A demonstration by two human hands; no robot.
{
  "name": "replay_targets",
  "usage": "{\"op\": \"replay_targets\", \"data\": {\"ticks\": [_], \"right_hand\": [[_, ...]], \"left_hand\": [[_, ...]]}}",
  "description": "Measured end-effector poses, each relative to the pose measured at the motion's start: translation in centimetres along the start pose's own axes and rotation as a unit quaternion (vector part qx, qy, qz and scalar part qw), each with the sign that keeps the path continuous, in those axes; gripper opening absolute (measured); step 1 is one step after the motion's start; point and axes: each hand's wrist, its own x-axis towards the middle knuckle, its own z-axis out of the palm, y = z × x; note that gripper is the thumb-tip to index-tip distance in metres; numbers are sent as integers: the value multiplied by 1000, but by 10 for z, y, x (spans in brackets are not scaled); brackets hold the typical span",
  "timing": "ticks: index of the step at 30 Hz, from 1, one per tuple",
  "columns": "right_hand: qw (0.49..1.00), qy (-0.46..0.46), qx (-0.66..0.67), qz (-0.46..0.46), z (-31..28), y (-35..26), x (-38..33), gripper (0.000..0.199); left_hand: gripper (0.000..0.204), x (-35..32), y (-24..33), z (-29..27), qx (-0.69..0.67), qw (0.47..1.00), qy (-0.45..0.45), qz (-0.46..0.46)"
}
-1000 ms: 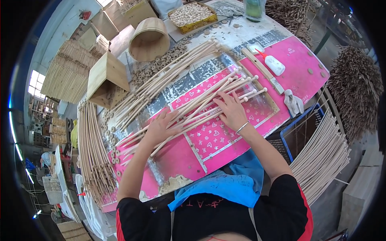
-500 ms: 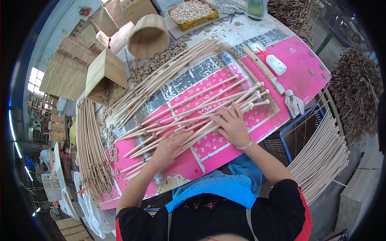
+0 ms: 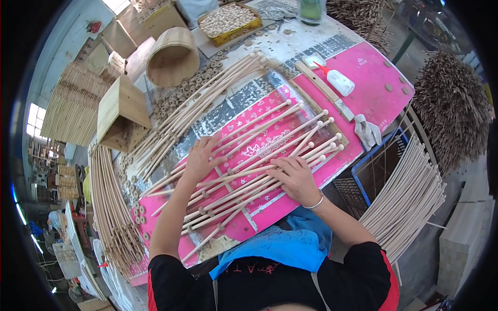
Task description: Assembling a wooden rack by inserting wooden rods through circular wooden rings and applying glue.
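Observation:
Pale wooden sticks [image 3: 314,153] with round ball ends lie fanned across a pink patterned sheet [image 3: 249,150] in front of me. Some carry small wooden rings near their lower left parts. Over the upper left of the fan, my left hand [image 3: 201,159] is open, fingers spread across the sticks. Nearer the ball ends, my right hand [image 3: 296,180] lies open on the sticks with its fingers slightly bent. What is under its fingertips is partly hidden. Neither hand is wrapped round a stick.
Behind lie another stick bundle [image 3: 223,88], loose wooden rings [image 3: 199,79], a wooden bucket [image 3: 179,46], a wooden box [image 3: 118,106] and a bead tray [image 3: 238,36]. To the right are a wood strip [image 3: 324,90], glue bottle [image 3: 340,83], white glove [image 3: 367,132] and blue-rimmed basket [image 3: 359,181].
My left hand has moved up and away from me, its fingers spreading. The sticks have fanned out more widely toward me. My right hand remains near the ball ends. The view has shifted slightly.

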Motion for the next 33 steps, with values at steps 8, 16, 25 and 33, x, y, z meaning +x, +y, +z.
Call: {"op": "replay_targets", "data": {"ticks": [8, 16, 25, 33], "right_hand": [[1000, 12, 5, 23, 4, -3, 5, 43], [999, 6, 19, 39, 5, -7, 1, 39], [998, -13, 35, 46, 2, -5, 2, 41], [998, -17, 37, 42, 4, -4, 3, 42]], "left_hand": [[63, 21, 7, 1, 25, 998, 31, 58], [55, 73, 14, 9, -43, 997, -37, 52], [41, 107, 26, 24, -114, 993, 0, 32], [37, 130, -8, 36, -161, 984, 80, 4]]}}
